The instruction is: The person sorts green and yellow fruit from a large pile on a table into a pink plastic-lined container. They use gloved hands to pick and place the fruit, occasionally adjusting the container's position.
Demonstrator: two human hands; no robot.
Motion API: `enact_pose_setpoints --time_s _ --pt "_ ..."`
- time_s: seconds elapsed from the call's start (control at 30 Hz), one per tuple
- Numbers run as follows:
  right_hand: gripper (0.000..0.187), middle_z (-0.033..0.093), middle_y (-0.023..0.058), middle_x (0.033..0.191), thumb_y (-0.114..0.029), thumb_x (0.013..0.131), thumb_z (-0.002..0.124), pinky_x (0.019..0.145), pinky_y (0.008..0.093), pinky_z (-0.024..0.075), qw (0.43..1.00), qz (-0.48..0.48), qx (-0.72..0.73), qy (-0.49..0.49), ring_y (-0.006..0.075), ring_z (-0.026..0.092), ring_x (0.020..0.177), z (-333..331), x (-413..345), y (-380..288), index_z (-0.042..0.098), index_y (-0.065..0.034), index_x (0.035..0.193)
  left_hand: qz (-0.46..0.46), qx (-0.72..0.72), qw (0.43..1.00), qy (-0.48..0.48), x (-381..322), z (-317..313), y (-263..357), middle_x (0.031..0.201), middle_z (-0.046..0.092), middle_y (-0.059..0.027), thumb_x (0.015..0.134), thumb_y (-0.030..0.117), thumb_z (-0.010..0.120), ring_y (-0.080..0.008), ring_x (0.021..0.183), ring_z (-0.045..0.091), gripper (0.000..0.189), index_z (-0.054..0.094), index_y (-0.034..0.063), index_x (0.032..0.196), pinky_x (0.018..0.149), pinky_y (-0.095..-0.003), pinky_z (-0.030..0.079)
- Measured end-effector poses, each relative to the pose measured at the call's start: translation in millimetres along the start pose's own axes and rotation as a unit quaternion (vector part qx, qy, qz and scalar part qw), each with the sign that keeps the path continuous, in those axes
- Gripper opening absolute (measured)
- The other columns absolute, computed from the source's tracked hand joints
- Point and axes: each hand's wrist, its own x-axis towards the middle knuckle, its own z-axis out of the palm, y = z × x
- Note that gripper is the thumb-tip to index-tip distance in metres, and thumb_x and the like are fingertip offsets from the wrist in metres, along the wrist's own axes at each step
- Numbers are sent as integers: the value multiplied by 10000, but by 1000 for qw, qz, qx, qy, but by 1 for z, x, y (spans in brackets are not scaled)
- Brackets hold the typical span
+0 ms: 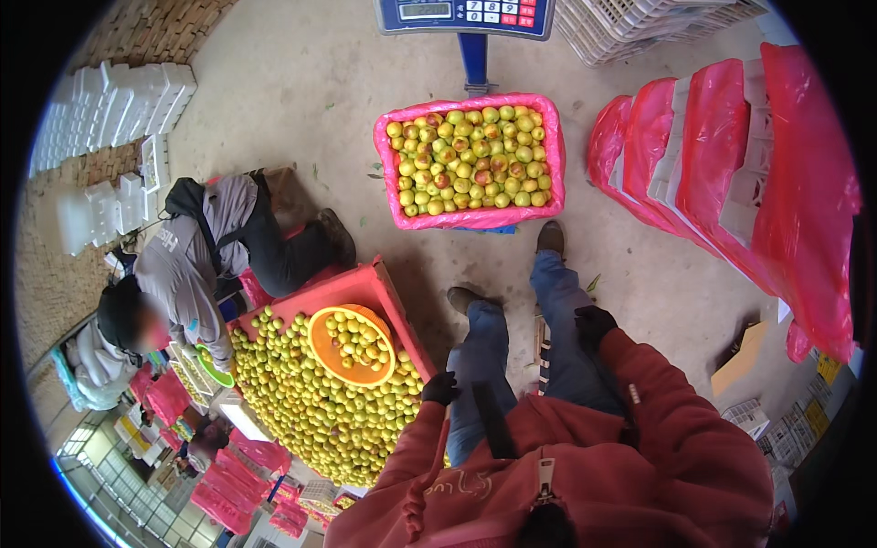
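My left hand (440, 388), in a dark glove, hangs beside the edge of a red sorting table (356, 281). My right hand (595, 325), also gloved in black, is by my right thigh. Nothing shows in either hand, but the curled fingers are too dark to make out. Before me, a crate lined with pink plastic film (560, 171) sits on a platform scale and is filled with green-yellow, partly russet jujubes (473, 161). The scale's blue display head (466, 17) stands beyond it. An orange basket (318, 356) partly filled with the same fruit rests on the table's jujubes (308, 411).
A co-worker (199, 226) sits at the table's far left, a hand by a green bowl (216, 370). Pink-covered crates (716, 151) are stacked on the right, with white crates (623, 24) behind. White foam boxes (130, 99) line the brick wall. Cardboard (740, 359) lies at right.
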Motion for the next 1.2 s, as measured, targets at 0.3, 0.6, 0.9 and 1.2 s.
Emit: enact_pose_setpoints --time_s 0.3,0.6,0.9,1.2 --pt "253 667 92 859 -139 865 646 598 316 546 970 10 241 33 154 623 639 -70 48 -21 634 -57 1104 17 -90 996 -12 19 78 222 952 666 -82 930 238 591 -153 722 659 292 619 52 1153 607 -291 530" --pt "255 652 66 855 -78 881 614 632 280 522 951 -9 294 93 132 603 692 -74 116 -76 633 -55 1134 146 180 968 101 168 20 226 870 701 -89 895 236 622 -171 745 667 218 689 99 1050 676 -333 532" --pt "238 651 48 915 -79 907 578 704 264 513 911 -57 365 182 125 605 765 -106 173 -154 633 -39 1135 335 232 861 304 175 -20 432 910 668 -154 862 247 645 -273 797 657 217 704 61 956 757 -361 512" --pt "228 653 35 930 -64 903 593 676 237 485 893 -25 407 189 93 586 752 -101 171 -168 637 -38 1126 332 431 752 372 210 57 543 975 627 -143 744 414 714 -327 905 601 389 684 103 977 764 -442 504"
